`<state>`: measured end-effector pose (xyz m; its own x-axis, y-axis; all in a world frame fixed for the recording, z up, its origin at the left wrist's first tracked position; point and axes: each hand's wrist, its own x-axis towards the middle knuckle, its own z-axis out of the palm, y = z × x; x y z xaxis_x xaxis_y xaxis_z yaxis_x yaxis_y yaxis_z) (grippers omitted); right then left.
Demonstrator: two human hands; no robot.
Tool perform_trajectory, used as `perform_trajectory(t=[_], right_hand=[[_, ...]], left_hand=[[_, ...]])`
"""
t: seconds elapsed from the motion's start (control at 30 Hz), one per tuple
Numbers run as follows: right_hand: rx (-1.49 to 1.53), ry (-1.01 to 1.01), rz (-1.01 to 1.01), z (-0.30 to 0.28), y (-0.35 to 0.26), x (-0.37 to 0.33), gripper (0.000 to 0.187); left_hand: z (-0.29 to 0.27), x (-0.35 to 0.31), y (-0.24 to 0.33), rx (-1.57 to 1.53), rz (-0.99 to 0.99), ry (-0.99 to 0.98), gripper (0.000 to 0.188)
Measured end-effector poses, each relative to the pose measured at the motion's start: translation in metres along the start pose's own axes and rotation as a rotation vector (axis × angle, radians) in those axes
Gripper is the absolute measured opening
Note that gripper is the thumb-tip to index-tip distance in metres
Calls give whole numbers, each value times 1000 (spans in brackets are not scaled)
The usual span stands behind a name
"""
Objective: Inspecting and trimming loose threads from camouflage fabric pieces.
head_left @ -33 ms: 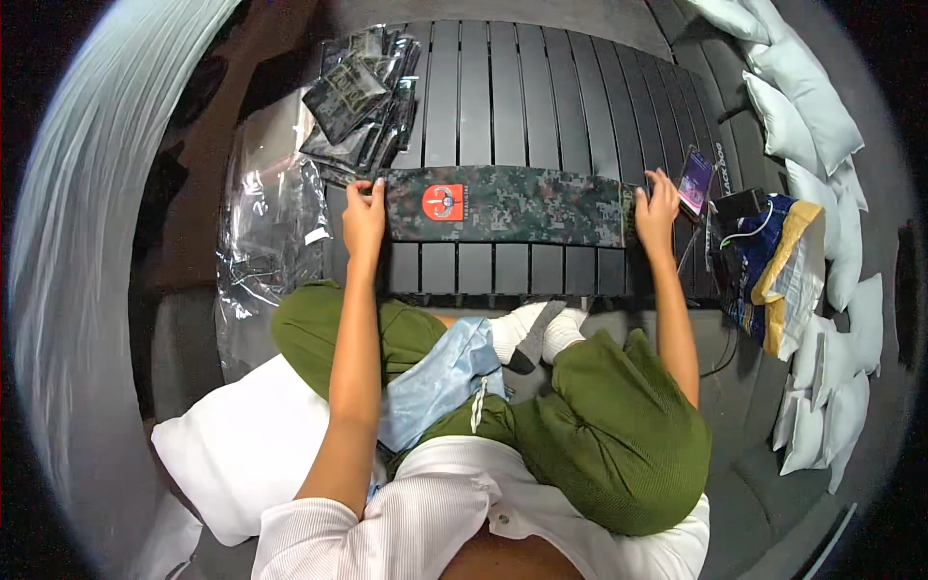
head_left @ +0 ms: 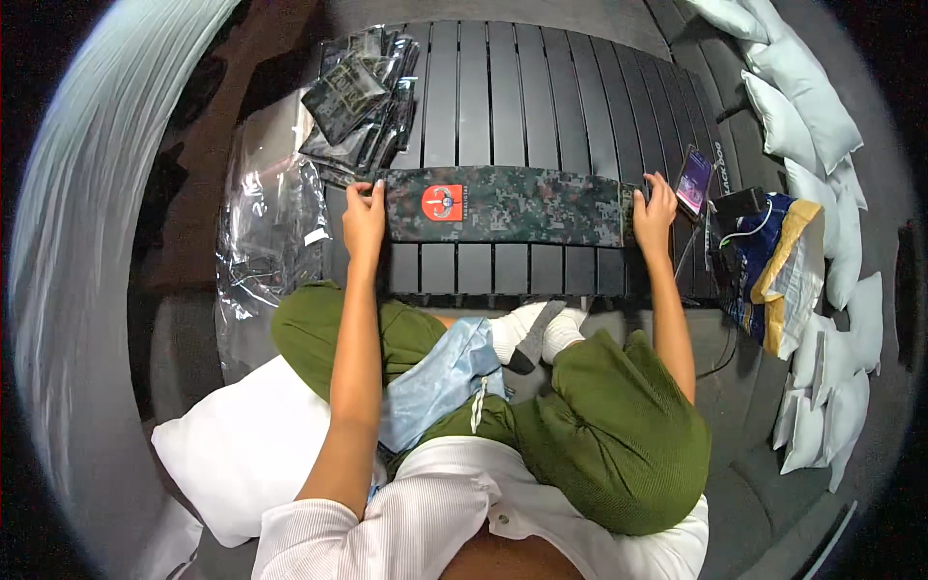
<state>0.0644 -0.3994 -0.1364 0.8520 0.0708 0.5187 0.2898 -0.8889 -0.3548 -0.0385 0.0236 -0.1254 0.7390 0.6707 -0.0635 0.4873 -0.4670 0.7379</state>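
A long flat camouflage fabric band (head_left: 541, 205) lies stretched from side to side across the near part of the dark slatted table (head_left: 503, 97). Toward its left end it bears an orange-red label (head_left: 442, 203). My left hand (head_left: 363, 220) pinches the band's left end between thumb and fingers. At the opposite end my right hand (head_left: 655, 215) is closed on the edge, fingertips partly hiding it. Beyond my left hand sits a heap of folded camouflage pieces in clear plastic packets (head_left: 353, 101).
Clear plastic bags (head_left: 271, 213) spread over the table's left side. A phone (head_left: 694, 181) with a lit screen lies right of my right hand, near a blue, yellow and white bag (head_left: 773, 280) with a cable. A white cushion (head_left: 246, 445) rests beside my left leg.
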Motion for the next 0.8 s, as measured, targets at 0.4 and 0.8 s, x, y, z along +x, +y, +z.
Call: perform_trajectory(t=[0.4,0.8], right_hand=[[59,-13,168,-23,20,-34,29],[-257,62,150,-33,46,-50,23]], left_hand=[[2,8,-19,-14,19,-145,47],[7,16,-24,-15,4,-185,46]])
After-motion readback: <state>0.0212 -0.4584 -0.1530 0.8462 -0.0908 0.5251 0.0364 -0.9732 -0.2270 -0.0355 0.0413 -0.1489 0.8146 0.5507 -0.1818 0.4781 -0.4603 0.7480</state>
